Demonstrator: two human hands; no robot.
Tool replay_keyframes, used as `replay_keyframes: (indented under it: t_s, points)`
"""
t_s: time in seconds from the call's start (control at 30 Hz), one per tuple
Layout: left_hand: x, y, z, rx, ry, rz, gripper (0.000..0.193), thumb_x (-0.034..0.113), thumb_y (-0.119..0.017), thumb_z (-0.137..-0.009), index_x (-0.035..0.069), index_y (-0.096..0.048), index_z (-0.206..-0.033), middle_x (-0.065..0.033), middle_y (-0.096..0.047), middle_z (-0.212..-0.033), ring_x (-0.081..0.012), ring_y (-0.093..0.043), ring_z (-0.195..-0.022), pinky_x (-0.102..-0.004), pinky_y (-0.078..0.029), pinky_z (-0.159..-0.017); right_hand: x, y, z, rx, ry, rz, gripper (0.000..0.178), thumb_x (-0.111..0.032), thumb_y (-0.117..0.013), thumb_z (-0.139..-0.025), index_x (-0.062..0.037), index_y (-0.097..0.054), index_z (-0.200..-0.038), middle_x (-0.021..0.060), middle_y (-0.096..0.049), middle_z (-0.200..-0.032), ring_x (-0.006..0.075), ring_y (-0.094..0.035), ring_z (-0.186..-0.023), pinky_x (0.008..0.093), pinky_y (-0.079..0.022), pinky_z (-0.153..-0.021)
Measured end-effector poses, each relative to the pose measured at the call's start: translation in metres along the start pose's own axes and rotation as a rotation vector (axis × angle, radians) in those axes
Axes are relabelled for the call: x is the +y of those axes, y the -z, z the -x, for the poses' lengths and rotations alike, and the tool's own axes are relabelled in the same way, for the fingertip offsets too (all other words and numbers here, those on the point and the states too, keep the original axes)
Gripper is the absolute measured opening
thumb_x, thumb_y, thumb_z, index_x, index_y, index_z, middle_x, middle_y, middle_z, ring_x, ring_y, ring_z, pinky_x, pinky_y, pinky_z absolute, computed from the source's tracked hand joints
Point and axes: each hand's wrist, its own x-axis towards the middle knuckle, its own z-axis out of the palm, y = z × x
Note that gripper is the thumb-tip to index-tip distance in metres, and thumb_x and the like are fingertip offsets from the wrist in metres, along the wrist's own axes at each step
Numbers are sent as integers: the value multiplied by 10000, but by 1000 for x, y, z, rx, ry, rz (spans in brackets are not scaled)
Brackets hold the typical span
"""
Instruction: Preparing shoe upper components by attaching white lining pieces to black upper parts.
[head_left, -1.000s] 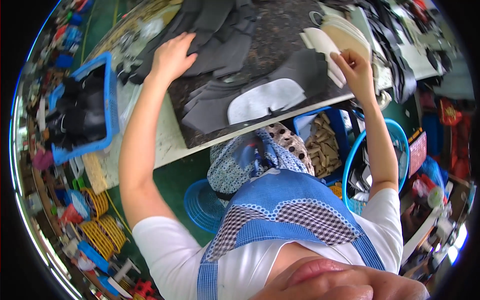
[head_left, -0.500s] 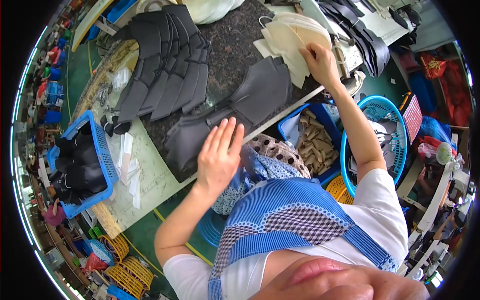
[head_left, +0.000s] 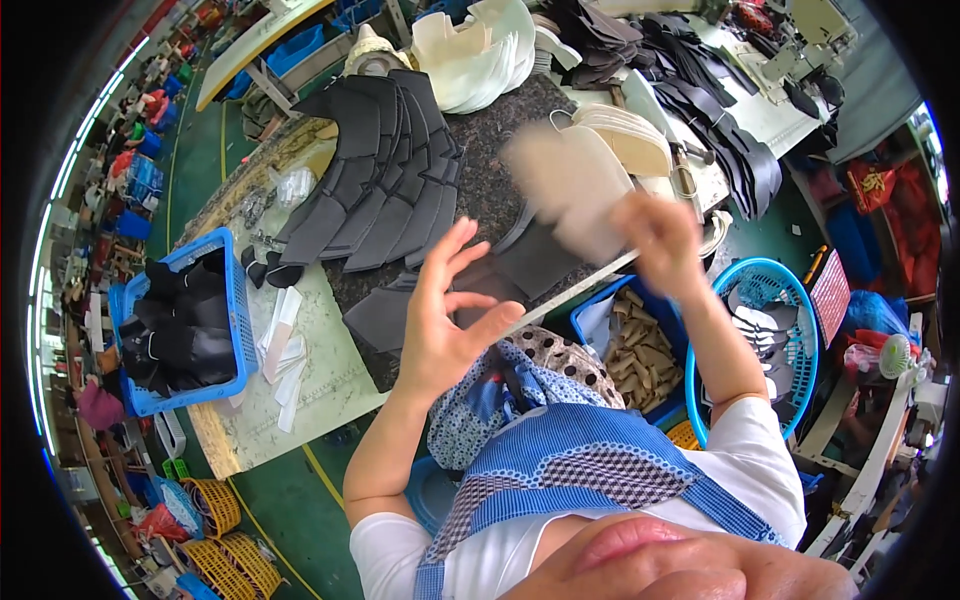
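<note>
My right hand, smeared by motion, grips a cream curved cut piece by its lower right edge and carries it over the dark worktop. Behind it a stack of similar cream pieces lies by the table's right side. My left hand is raised with its fingers and thumb apart, nothing in it. Below both hands are flat dark grey cut pieces, partly hidden by the left hand and the cream piece. Overlapping rows of dark grey pieces cover the worktop further left.
A blue basket of black pieces stands on the left, with white strips beside it. At the table's front edge on the right are a blue bin of tan scraps and a round blue basket. More white pieces lie at the back.
My right hand has drawn a cream piece off the stack and moved it left and nearer. My left hand has lifted off the dark grey pieces and spread its fingers. The view has shifted.
</note>
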Motion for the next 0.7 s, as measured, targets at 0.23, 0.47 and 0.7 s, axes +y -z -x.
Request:
replay_keyframes:
  t_s: [0.23, 0.47, 0.7]
  points:
    - [-5, 4, -1, -212, 323, 75, 148, 105, -670, -932, -12, -608, -999, -53, -661, -939, -96, -645, -857, -263, -582, -741, -17, -44, 9, -392, -417, -618, 234, -205, -681, -934, 13, -658, -1016, 6, -660, -878, 76, -602, -841, 236, -490, -753]
    - [-9, 12, -2, -327, 449, 338, 212, 181, -695, -924, 0, -614, -997, -55, -683, -907, -92, -659, -792, -246, -566, -699, -37, -34, -14, -661, -444, -489, 128, -68, -649, -875, 44, -679, -929, 19, -650, -742, 58, -601, -675, 212, -491, -609]
    - [-7, 19, 6, -585, 576, 484, 485, 56, -777, -818, 63, -543, -1242, -63, -670, -931, -121, -664, -764, -257, -557, -660, -39, -45, -2, -1023, -503, -691, 234, -145, -538, -867, 7, -679, -760, 44, -637, -614, 80, -601, -516, 209, -454, -453]
